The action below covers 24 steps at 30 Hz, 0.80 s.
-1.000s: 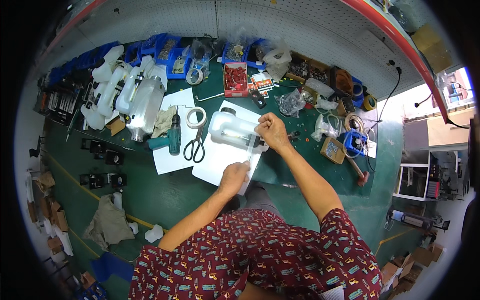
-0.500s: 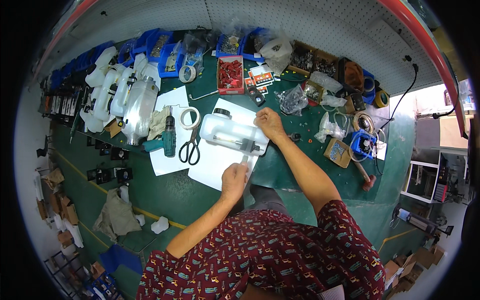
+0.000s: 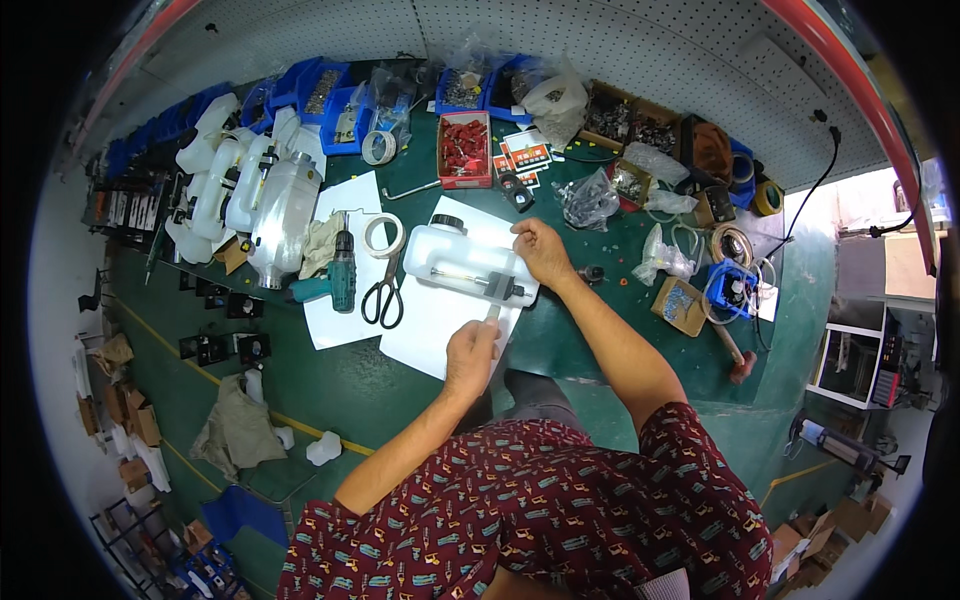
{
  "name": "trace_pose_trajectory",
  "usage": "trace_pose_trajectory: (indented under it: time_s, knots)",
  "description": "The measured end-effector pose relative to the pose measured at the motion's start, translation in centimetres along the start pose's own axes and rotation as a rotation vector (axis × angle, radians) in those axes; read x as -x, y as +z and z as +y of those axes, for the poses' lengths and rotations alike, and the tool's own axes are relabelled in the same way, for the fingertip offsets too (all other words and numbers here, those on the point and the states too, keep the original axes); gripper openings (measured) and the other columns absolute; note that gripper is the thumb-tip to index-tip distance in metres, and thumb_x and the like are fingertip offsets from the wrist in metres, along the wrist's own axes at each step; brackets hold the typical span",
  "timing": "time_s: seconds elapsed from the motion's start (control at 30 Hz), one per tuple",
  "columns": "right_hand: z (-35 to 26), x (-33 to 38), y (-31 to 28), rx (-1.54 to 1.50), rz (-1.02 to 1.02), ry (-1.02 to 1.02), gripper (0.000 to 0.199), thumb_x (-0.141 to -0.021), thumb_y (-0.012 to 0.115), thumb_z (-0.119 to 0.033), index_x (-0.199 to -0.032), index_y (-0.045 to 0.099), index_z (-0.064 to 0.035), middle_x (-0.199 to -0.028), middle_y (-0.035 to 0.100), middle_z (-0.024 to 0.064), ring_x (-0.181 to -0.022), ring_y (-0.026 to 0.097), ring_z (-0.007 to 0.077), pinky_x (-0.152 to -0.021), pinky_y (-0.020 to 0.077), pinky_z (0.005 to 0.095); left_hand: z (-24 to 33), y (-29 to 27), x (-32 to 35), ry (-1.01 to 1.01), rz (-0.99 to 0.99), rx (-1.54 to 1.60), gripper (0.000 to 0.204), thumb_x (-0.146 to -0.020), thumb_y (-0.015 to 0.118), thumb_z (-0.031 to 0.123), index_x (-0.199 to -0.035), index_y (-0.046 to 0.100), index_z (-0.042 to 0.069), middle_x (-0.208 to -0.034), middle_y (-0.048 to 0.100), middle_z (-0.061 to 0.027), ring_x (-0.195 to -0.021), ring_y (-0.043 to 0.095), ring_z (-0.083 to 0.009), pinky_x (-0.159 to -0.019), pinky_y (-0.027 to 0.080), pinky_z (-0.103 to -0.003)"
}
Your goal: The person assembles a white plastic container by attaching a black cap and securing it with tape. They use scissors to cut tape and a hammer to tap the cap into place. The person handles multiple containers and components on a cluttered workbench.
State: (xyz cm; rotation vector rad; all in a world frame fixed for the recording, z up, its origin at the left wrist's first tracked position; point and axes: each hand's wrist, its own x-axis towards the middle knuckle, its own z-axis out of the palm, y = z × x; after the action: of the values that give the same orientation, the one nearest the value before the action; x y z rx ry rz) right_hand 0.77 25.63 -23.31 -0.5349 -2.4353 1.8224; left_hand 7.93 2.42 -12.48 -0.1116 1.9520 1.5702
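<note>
A translucent white plastic tank [image 3: 450,252] with a black screw cap [image 3: 446,222] lies on a white sheet [image 3: 420,347]. A thin rod shows through its near side, with a dark fitting [image 3: 517,292] at the right end. My left hand [image 3: 470,357], just below the tank, is closed on a grey strip [image 3: 493,313] that runs up to a dark grey patch [image 3: 495,286] over the tank. My right hand [image 3: 543,253] is at the tank's upper right corner, its fingers bent together; whatever is between them is too small to make out.
Left of the tank are scissors [image 3: 383,303], a tape roll [image 3: 384,236] and a teal drill [image 3: 341,275]. More white tanks [image 3: 286,215] stand farther left. A box of red parts [image 3: 464,150] and blue bins [image 3: 347,122] line the back. A hammer [image 3: 738,358] lies at the right edge.
My right hand's fingers have lifted and loosened slightly at the tank's corner. My left hand keeps its grip on the strip. The whole view has shifted slightly.
</note>
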Motion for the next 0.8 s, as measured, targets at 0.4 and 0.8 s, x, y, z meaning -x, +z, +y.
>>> trace_pose_trajectory:
  time_s: [0.4,0.8]
  knots:
    - [-2.2,2.3,0.9,0.39,0.188,-0.444,0.019,-0.096,0.058,-0.002,-0.115,0.06,-0.0047,-0.114,0.066,0.0194,-0.1,0.065,0.0444,-0.086,0.0531,0.0521,1.4,0.9,-0.4,-0.019,-0.02,0.006,0.045,-0.108,0.056,0.038,-0.087,0.067,-0.001,-0.066,0.059,-0.0027,-0.062,0.054,-0.0104,-0.06,0.042,-0.027]
    - [-2.0,1.8,2.4,0.174,0.219,-0.244,0.028,-0.095,0.066,-0.007,-0.122,0.063,-0.0062,-0.11,0.071,0.016,-0.098,0.07,0.0388,-0.085,0.057,0.0446,0.5,0.6,-0.7,0.016,0.028,0.002,0.044,-0.107,0.057,0.036,-0.087,0.068,-0.001,-0.066,0.06,-0.0028,-0.062,0.055,-0.0112,-0.06,0.043,-0.028]
